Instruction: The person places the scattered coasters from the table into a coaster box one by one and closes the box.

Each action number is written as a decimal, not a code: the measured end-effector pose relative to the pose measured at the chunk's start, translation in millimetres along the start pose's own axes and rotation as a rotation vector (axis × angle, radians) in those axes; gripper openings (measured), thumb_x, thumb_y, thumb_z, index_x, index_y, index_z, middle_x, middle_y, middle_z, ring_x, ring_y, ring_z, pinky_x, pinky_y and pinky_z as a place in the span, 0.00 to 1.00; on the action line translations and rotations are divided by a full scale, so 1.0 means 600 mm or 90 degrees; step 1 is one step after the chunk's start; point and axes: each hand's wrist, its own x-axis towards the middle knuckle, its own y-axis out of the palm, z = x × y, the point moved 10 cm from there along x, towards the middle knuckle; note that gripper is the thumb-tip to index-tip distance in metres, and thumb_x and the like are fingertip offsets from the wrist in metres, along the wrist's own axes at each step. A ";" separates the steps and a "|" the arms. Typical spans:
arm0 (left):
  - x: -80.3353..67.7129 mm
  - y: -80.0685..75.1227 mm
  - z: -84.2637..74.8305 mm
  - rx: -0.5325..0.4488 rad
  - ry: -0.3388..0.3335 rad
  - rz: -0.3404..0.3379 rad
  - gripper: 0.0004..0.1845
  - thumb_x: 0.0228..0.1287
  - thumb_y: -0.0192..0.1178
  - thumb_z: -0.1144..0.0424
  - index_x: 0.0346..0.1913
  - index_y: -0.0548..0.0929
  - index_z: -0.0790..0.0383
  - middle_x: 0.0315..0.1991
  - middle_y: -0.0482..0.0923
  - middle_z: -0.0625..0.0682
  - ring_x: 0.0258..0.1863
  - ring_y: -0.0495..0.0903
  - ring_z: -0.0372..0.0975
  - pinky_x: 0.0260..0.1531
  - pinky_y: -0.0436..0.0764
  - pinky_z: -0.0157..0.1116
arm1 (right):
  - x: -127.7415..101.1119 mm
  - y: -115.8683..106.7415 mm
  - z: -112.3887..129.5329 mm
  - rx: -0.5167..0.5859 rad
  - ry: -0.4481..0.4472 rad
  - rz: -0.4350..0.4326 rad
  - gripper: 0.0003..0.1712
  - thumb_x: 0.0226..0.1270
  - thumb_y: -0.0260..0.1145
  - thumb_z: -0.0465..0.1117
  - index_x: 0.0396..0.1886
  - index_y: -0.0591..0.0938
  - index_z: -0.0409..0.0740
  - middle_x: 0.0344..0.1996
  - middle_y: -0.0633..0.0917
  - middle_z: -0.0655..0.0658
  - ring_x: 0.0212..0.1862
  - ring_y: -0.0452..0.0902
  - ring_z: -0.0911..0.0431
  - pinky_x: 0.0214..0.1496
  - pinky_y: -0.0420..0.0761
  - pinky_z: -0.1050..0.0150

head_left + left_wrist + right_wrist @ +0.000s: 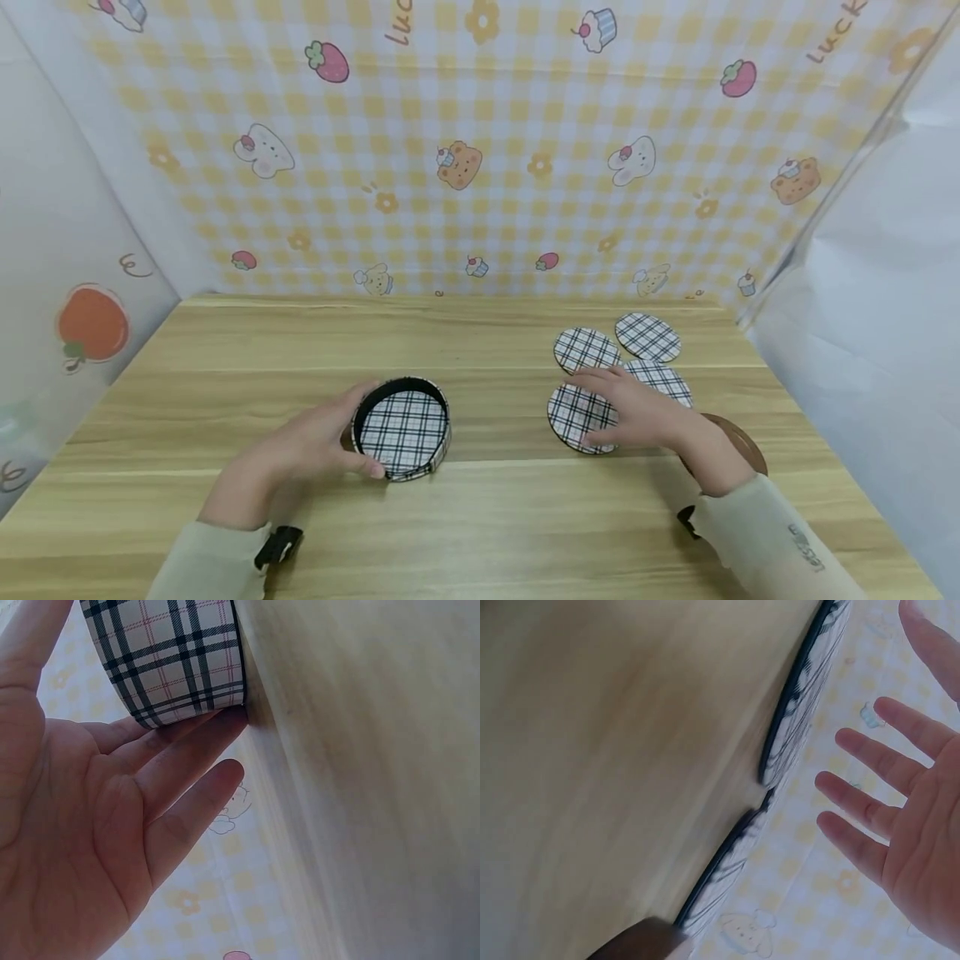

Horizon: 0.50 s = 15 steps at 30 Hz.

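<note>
My left hand (318, 442) grips a round plaid coaster holder (411, 385) on the table, left of centre. Its thumb lies at the near side and the fingers reach around the far side; in the left wrist view the fingers lie along the holder's plaid wall (169, 664). Inside, a plaid round face shows within a black-lined wall. My right hand (648, 412) hovers over plaid round coasters, fingers spread and nothing held. Beneath its fingertips is the nearest coaster (570, 417). Another coaster (660, 379) is partly hidden behind the hand.
Two more plaid coasters, one (585, 346) at the back and one (648, 336) farther right, lie on the wooden table (495, 533). A brown round object (738, 442) sits partly under the right forearm. A patterned yellow-check cloth (495, 225) stands behind the table.
</note>
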 end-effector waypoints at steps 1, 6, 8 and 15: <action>0.000 0.000 -0.001 0.000 0.004 0.000 0.63 0.44 0.75 0.40 0.77 0.52 0.66 0.74 0.60 0.68 0.70 0.65 0.63 0.66 0.65 0.65 | -0.003 0.001 -0.005 0.004 0.007 0.002 0.47 0.53 0.78 0.54 0.71 0.71 0.43 0.70 0.72 0.37 0.70 0.64 0.33 0.68 0.66 0.31; 0.001 0.000 -0.004 -0.011 0.014 -0.003 0.63 0.44 0.75 0.41 0.77 0.52 0.66 0.74 0.60 0.68 0.70 0.64 0.64 0.67 0.65 0.65 | -0.016 0.003 -0.023 0.002 0.034 0.013 0.49 0.53 0.78 0.54 0.72 0.69 0.44 0.71 0.69 0.36 0.72 0.60 0.31 0.69 0.64 0.31; 0.001 -0.001 -0.003 -0.015 0.014 -0.004 0.62 0.45 0.75 0.41 0.77 0.52 0.66 0.74 0.60 0.68 0.70 0.64 0.63 0.67 0.64 0.65 | -0.017 0.005 -0.026 0.003 0.034 0.020 0.50 0.53 0.78 0.54 0.73 0.68 0.45 0.73 0.67 0.35 0.72 0.58 0.28 0.68 0.64 0.30; -0.002 -0.001 -0.004 -0.021 0.027 -0.006 0.61 0.45 0.75 0.42 0.76 0.54 0.67 0.73 0.63 0.67 0.69 0.66 0.62 0.67 0.65 0.65 | -0.018 0.016 -0.030 0.026 0.045 0.055 0.51 0.52 0.78 0.53 0.74 0.67 0.46 0.76 0.62 0.35 0.71 0.54 0.22 0.67 0.64 0.27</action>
